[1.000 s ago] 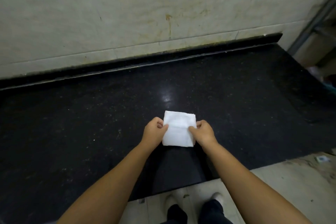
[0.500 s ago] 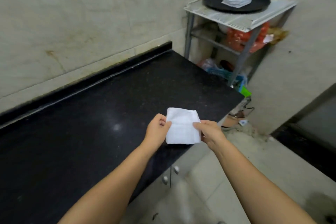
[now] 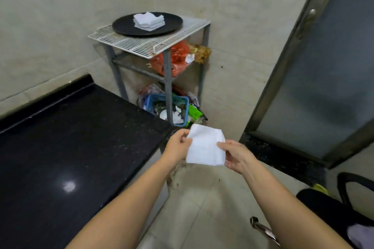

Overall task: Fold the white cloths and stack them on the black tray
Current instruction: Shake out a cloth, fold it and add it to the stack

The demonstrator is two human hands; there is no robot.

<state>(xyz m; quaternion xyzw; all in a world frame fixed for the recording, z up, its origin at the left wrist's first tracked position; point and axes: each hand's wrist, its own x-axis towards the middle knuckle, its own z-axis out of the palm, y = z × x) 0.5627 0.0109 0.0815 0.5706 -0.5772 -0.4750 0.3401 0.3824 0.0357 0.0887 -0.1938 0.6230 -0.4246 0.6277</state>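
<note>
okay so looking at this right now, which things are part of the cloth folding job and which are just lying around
Job: folded white cloth, pinched by left hand and right hand; black tray; stack of folded cloths.

Lying about: orange bag, blue basket, black counter, wire rack.

Chair cut off lower right; table cut at left edge; right hand fingers hidden behind folded cloth.
</note>
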